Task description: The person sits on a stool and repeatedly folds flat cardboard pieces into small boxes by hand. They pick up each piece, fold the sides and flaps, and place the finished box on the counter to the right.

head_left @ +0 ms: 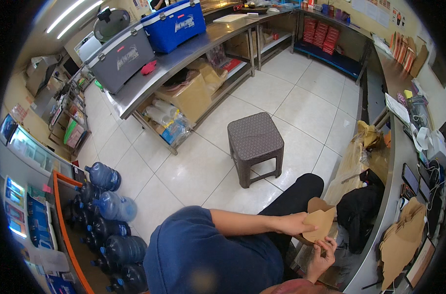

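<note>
A brown cardboard piece (319, 223), partly folded with curved flaps standing up, is held above my lap at the lower right. My left hand (296, 224) grips its left side, thumb pressed on the front and the other fingers hidden behind. At its lower edge my right hand (322, 257) pinches the card between thumb and fingertips. To the right, a pile of flat brown cardboard blanks (403, 240) lies on the counter (374, 262).
A dark plastic stool (255, 134) stands on the tiled floor ahead. Black cloth (357, 210) hangs beside the right counter, near phones (410, 177) and cables. Large water bottles (115, 206) stand at left. Grey (119, 59) and blue (174, 27) cooler boxes sit on a steel table.
</note>
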A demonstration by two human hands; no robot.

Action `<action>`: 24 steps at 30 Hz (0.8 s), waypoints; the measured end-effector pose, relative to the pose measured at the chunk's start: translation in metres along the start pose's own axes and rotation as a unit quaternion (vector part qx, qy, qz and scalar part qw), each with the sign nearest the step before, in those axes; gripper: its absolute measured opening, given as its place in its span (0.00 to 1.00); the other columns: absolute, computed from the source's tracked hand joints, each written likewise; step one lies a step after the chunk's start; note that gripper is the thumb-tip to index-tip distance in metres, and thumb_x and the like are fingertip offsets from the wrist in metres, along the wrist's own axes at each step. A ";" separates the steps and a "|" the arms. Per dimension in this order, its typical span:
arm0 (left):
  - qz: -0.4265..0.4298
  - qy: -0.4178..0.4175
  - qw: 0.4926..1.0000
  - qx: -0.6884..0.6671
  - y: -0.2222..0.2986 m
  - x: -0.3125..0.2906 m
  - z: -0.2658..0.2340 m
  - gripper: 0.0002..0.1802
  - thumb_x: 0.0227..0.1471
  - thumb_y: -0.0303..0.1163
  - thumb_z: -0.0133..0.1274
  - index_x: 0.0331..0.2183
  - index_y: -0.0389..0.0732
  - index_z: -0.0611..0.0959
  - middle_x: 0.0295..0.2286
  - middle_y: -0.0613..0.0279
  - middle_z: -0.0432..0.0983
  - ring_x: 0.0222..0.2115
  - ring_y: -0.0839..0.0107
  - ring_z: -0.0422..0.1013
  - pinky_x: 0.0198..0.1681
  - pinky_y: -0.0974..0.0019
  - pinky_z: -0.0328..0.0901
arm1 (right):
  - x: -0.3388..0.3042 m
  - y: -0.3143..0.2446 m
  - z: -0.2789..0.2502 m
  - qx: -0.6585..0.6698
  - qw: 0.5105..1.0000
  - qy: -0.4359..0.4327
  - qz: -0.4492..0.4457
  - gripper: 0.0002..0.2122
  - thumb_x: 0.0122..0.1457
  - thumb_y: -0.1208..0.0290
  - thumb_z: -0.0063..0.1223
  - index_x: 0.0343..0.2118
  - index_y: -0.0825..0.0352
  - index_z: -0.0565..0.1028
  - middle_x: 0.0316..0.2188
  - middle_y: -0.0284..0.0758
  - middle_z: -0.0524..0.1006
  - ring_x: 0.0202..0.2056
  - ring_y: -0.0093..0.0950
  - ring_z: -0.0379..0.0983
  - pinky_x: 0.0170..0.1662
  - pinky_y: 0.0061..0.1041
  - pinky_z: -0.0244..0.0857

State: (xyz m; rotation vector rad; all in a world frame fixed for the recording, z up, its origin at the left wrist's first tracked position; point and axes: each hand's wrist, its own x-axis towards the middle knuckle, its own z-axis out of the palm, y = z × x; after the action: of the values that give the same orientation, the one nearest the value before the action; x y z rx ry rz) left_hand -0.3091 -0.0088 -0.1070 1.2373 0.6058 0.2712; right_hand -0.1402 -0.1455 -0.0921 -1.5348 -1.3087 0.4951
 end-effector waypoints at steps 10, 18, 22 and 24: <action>0.062 0.074 0.995 0.028 0.038 0.002 0.005 0.22 0.67 0.42 0.51 0.49 0.32 0.80 0.41 0.58 0.81 0.41 0.72 0.73 0.47 0.64 0.70 | 0.014 -0.008 0.035 -0.023 0.978 0.139 0.156 0.08 0.60 0.73 0.64 0.37 0.73 0.80 0.57 0.43 0.69 0.58 0.37 0.68 0.55 0.34 0.70; 0.006 0.065 0.981 -0.183 0.067 -0.003 0.015 0.23 0.69 0.42 0.48 0.54 0.32 0.74 0.48 0.55 0.77 0.48 0.68 0.74 0.51 0.62 0.70 | 0.028 -0.024 0.040 0.305 0.912 0.208 0.180 0.07 0.55 0.80 0.67 0.32 0.72 0.76 0.59 0.45 0.68 0.60 0.34 0.67 0.53 0.30 0.76; -0.018 0.032 0.976 -0.216 0.055 -0.001 0.013 0.24 0.68 0.40 0.48 0.56 0.32 0.72 0.51 0.54 0.75 0.52 0.65 0.72 0.56 0.59 0.68 | 0.016 -0.019 0.024 0.338 0.903 0.170 0.205 0.10 0.54 0.82 0.66 0.35 0.67 0.74 0.60 0.43 0.68 0.60 0.33 0.67 0.58 0.32 0.71; -0.027 0.022 0.976 -0.214 0.054 -0.003 0.014 0.24 0.68 0.39 0.48 0.57 0.32 0.71 0.51 0.53 0.74 0.52 0.64 0.72 0.55 0.59 0.68 | 0.012 -0.014 0.018 0.363 0.897 0.153 0.200 0.15 0.53 0.82 0.67 0.40 0.65 0.72 0.59 0.42 0.68 0.59 0.32 0.67 0.59 0.33 0.68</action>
State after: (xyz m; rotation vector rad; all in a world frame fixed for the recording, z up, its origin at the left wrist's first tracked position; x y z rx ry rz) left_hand -0.2969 -0.0044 -0.0524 0.7999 0.5816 0.3622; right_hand -0.1577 -0.1283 -0.0834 -1.1605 -0.4575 0.8499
